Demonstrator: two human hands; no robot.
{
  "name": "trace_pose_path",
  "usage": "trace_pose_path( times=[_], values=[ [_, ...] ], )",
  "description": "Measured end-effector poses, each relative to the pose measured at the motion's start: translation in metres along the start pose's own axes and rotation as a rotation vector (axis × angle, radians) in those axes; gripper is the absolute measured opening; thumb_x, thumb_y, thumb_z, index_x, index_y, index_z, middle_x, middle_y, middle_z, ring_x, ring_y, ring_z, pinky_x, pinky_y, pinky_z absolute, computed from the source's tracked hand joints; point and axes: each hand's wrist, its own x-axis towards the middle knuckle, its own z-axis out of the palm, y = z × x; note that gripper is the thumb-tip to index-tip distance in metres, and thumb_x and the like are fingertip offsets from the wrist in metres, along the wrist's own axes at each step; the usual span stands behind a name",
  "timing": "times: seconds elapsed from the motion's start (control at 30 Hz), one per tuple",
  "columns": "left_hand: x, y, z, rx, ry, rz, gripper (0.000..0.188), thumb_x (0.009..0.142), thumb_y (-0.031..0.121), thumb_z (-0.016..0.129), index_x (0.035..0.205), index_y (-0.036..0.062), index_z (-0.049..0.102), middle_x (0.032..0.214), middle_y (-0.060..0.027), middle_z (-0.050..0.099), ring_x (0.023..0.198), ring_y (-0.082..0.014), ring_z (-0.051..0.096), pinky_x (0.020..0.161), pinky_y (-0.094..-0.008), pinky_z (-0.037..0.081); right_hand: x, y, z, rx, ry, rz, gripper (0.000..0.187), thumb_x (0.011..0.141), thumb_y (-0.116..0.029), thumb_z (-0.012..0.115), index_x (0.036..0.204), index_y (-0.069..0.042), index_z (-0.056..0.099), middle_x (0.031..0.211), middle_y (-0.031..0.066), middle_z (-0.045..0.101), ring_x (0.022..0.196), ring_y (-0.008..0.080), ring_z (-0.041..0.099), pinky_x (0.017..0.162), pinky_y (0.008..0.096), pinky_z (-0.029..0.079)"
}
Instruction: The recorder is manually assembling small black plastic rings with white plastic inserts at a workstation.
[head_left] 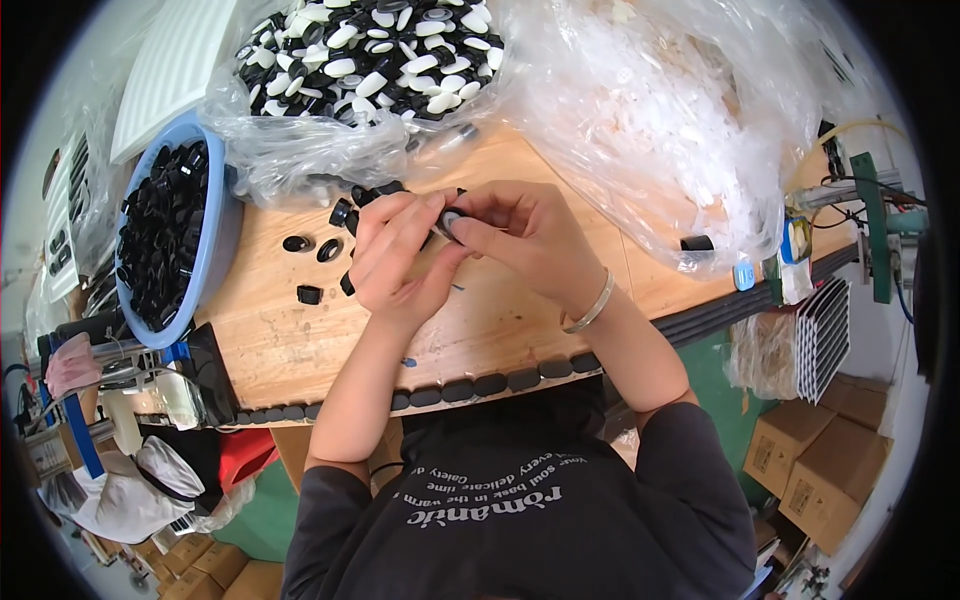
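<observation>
Over the wooden tabletop (520, 320), both hands meet at a small black oval part (449, 224) with a greyish middle. My right hand (530, 238) pinches it between thumb and fingers. My left hand (398, 258) is closed on its other side, fingertips against the part. Just left of my left hand lie loose black pieces: an oval cap (296, 243), an oval ring (329, 250) and a small square-looking piece (309, 294). More black parts (345, 215) lie behind the left hand, partly covered by it.
A blue basin (215, 250) of black parts stands at the left. At the back, one transparent bag (290, 150) holds black and white oval pieces; another bag (600, 170) holds white translucent pieces. Dark padding (470, 388) lines the table's front edge. Cardboard boxes (830, 480) stand at lower right.
</observation>
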Motion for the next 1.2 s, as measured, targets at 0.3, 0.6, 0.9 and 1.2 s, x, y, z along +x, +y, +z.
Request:
trace_pose_path(
  times=[0.3,0.6,0.9,1.2],
  values=[
    [-0.004,-0.004,0.004,-0.015,0.007,0.034,0.043,0.061,-0.004,0.077,0.102,-0.0062,0.064,0.089,-0.015,0.069,0.081,-0.0259,0.058,0.073,-0.0328,0.048,0.003,0.004,0.001,0.036,-0.011,0.04,0.02,0.086,-0.001,0.061,0.106,0.004,0.061,0.097,0.0062,0.065,0.088,0.0097,0.062,0.08,0.0239,0.051],
    [-0.008,0.0,0.006,0.03,0.001,-0.024,0.046,0.061,-0.005,0.076,0.105,-0.0048,0.064,0.091,-0.0142,0.069,0.084,-0.0265,0.059,0.074,-0.0339,0.049,0.012,0.016,-0.007,0.074,-0.072,0.016,0.018,0.086,-0.003,0.062,0.104,0.003,0.061,0.098,0.0063,0.065,0.088,0.0104,0.063,0.081,0.0235,0.051],
    [-0.008,-0.005,-0.002,0.048,0.049,-0.251,0.041,0.065,-0.001,0.077,0.103,-0.0041,0.063,0.093,-0.0119,0.066,0.091,-0.0267,0.058,0.082,-0.0346,0.047,0.009,-0.011,-0.064,-0.502,0.235,-0.101,0.012,0.086,-0.012,0.065,0.094,-0.003,0.066,0.083,0.0004,0.066,0.076,0.0052,0.059,0.069,0.0202,0.048],
    [-0.005,-0.007,0.0,-0.006,0.015,-0.219,0.041,0.063,0.0,0.078,0.102,-0.0019,0.065,0.093,-0.0105,0.066,0.091,-0.0262,0.057,0.081,-0.0339,0.046,0.072,-0.012,-0.211,-1.492,0.486,-0.367,0.014,0.075,-0.002,0.061,0.085,-0.008,0.07,0.089,0.0099,0.066,0.074,0.0242,0.064,0.068,0.0324,0.051]
  ],
)
